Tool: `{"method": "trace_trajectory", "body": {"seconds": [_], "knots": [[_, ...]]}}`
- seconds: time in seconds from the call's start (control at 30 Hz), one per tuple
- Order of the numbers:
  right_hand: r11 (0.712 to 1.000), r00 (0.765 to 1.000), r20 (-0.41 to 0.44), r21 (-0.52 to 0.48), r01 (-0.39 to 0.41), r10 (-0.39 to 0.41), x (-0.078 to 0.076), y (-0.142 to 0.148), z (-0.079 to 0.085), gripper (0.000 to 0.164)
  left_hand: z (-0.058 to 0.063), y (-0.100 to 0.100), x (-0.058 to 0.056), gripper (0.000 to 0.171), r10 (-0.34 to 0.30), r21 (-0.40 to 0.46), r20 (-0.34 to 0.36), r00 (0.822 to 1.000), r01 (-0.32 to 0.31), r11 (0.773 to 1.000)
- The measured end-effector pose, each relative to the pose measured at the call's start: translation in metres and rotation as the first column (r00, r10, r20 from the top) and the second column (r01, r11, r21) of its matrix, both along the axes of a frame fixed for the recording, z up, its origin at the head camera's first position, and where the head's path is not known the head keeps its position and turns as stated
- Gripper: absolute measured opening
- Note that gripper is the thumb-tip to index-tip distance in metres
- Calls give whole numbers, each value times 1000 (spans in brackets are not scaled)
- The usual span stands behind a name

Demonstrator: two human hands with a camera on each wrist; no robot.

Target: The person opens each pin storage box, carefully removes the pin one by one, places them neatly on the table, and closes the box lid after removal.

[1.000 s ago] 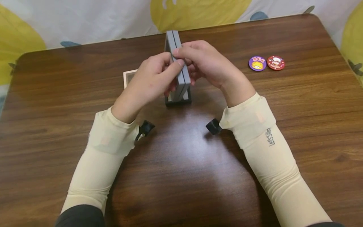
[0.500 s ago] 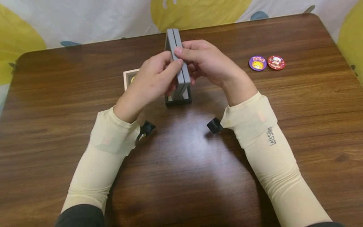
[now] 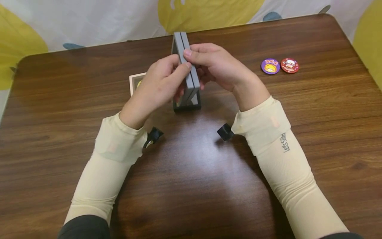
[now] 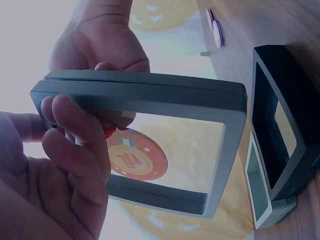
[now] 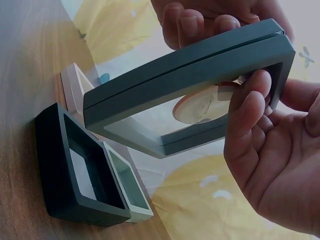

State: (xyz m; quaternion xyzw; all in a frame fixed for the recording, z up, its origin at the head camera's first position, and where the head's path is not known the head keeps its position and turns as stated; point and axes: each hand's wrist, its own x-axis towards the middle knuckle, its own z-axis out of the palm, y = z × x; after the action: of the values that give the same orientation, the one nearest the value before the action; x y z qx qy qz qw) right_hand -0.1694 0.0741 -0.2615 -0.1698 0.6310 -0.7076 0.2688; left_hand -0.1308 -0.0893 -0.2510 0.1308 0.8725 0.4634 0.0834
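A grey display frame, two hinged-looking halves with a seam along the edge, stands on edge between my hands, above the table. My left hand grips its left side, thumb on the near rim and fingers curled at the face. From the other side my right hand pinches it, thumb on the same rim. Through the window in the left wrist view shows an orange-red round badge, partly hidden by fingers. The right wrist view shows the badge's pale back.
Beneath the grey frame sits a black frame, beside a pale green frame. A pinkish frame lies behind my left hand. Purple and red round badges lie side by side at the table's back right.
My right thumb has shifted slightly along the rim of the grey frame. Both hands keep their hold, and the frame stays almost in the same place.
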Motion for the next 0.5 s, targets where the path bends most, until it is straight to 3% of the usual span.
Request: {"method": "trace_trajectory", "body": {"seconds": [0.27,0.5], "knots": [[1000,1000,15,-20,-3,3,-1,1,-1,26,0,0,-1,25,11,-11,22,1000,-11,1000],[1000,999,-35,22,10,-10,0,1,-1,26,0,0,-1,26,10,-2,24,1000,-10,1000]]}}
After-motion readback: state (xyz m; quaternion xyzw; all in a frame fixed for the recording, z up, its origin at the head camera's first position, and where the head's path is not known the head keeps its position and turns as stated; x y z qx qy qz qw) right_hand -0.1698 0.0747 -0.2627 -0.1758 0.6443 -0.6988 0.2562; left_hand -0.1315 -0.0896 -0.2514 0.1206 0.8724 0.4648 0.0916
